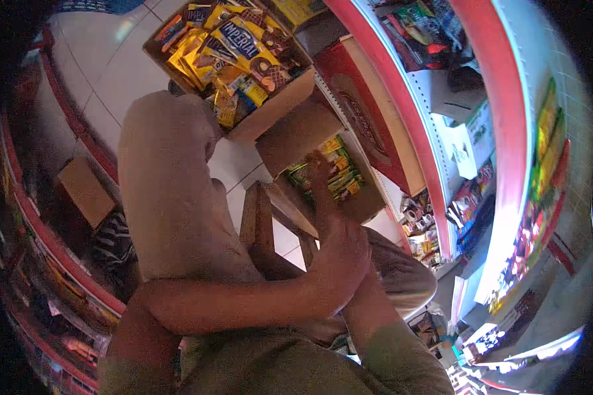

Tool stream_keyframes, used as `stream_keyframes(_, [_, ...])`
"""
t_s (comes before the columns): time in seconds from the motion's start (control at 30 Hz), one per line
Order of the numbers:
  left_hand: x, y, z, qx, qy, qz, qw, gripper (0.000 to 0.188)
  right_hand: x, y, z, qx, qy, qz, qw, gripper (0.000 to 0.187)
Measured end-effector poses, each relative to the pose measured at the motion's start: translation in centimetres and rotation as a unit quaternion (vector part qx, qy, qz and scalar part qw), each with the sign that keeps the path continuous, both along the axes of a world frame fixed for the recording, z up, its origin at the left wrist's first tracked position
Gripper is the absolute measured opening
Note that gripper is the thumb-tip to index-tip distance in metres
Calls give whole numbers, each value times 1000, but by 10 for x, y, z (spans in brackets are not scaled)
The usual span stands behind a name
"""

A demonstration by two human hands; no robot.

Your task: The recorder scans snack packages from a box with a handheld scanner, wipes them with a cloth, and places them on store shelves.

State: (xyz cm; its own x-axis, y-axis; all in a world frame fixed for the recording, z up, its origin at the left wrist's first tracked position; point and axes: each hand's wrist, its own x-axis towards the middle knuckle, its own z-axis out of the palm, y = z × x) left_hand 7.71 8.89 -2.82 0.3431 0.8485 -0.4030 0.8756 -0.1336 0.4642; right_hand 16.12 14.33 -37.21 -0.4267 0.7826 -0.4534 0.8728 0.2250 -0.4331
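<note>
My left arm crosses in front of me, and my left hand [346,257] is closed round my right forearm. Beyond it my right hand [319,172] reaches down into an open cardboard box [370,203], over small green and yellow packets [344,176]. The fingers of this hand are dim and partly lost among the packets, so I cannot make out a grip. A raised cardboard flap [298,135] stands at the box's far side.
A larger carton [277,105] full of yellow snack packets [237,49] stands farther off. Red-edged shelves [402,85] with packaged goods curve along the right, more shelves [79,276] along the left. Near my knees [171,184] is a wooden stool-like piece [257,217] on white floor tiles [92,52].
</note>
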Motion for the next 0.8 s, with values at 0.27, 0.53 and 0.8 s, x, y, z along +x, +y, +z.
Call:
stream_keyframes(0.27, [0, 11, -11, 28, -28, 21, 999, 38, -9, 66, -11, 38, 19, -102, 994, 43])
stream_keyframes(0.53, [-24, 8, -35, 58, -76, 59, 994, 35, 27, 6, 57, 52, 188, -258, 946, 73])
stream_keyframes(0.8, [-61, 31, -45, -167, -5, 65, 984, 42, 53, 49, 241, -21, 105, -2, 994, 46])
